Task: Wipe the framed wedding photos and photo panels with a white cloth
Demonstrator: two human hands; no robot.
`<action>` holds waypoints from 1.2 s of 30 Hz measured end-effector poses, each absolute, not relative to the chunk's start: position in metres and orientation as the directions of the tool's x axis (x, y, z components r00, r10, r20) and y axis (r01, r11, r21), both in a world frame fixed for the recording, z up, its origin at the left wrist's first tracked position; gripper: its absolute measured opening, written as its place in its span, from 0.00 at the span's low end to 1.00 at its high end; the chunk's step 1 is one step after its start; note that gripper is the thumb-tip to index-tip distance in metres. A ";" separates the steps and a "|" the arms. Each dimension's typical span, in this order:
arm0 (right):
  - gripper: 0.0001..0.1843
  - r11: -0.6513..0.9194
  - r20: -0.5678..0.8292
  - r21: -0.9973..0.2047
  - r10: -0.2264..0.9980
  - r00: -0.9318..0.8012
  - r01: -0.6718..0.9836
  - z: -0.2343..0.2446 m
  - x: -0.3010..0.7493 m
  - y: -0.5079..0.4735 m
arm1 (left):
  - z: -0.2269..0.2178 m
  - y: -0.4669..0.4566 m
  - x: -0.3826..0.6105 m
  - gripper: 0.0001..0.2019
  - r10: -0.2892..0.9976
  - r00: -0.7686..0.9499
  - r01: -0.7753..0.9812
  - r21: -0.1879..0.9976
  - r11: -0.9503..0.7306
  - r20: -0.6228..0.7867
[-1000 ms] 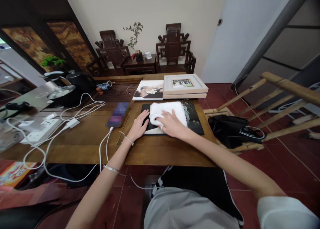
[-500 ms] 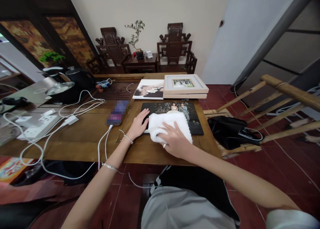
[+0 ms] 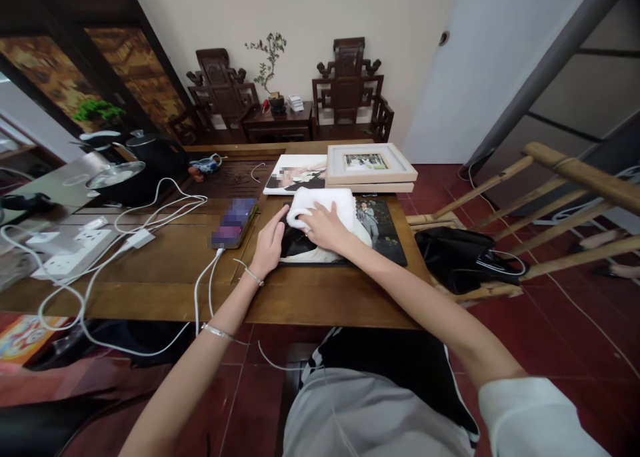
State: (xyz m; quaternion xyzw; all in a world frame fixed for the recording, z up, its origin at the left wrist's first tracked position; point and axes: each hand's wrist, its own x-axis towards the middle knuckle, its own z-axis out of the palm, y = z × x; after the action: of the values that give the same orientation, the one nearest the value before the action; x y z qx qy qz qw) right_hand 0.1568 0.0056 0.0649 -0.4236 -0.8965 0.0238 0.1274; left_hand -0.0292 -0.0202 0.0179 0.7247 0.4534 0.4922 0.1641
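Note:
A dark photo panel [image 3: 393,244] with a couple printed on it lies flat on the wooden table. Across its upper left part is a folded white cloth [image 3: 345,204]. My right hand [image 3: 325,227] presses on the cloth from above, fingers spread over it and a ring on one finger. The cloth and hand cover much of the picture. My left hand [image 3: 269,247] rests along the panel's left edge, its fingers stretched out and close together. Just left of that hand lies a phone [image 3: 234,224] with a white cable plugged in.
Behind the panel are a white-edged photo print [image 3: 295,174] and stacked pale frames [image 3: 370,167]. White cables and a power strip [image 3: 75,252] spread over the table's left side, near a black pot [image 3: 117,180]. A bamboo chair [image 3: 550,167] holding a black bag [image 3: 457,257] stands at right.
My right hand has slid the cloth up and left over the panel, uncovering the lower middle of the picture. My left hand has shifted slightly toward me and left, onto the panel's edge.

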 end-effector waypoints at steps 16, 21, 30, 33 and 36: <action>0.20 0.901 0.166 -0.252 0.399 -0.902 0.352 0.065 0.220 -0.078 | 0.018 -0.022 -0.029 0.29 0.791 0.168 0.560 0.604 -0.567 0.588; 0.21 0.814 0.177 -0.237 0.573 -0.800 0.530 0.059 0.250 -0.070 | 0.017 -0.024 -0.026 0.27 0.823 0.275 0.623 0.560 -0.546 0.496; 0.19 0.586 0.256 -0.307 0.810 -0.528 0.750 0.069 0.196 0.006 | 0.015 -0.021 -0.028 0.24 0.839 0.304 0.661 0.534 -0.527 0.452; 0.18 0.618 0.251 -0.374 0.785 -0.567 0.691 0.078 0.160 0.026 | 0.013 -0.018 -0.031 0.22 0.835 0.312 0.674 0.514 -0.531 0.454; 0.18 0.665 0.231 -0.367 0.742 -0.629 0.651 0.087 0.133 0.038 | 0.011 -0.016 -0.034 0.21 0.832 0.330 0.698 0.478 -0.533 0.447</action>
State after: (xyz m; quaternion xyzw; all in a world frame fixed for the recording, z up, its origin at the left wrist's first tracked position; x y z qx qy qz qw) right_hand 0.1328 0.0383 0.0868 -0.3896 -0.8937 0.1251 0.1838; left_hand -0.0342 -0.0157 0.0112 0.8092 0.4727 0.3343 0.0999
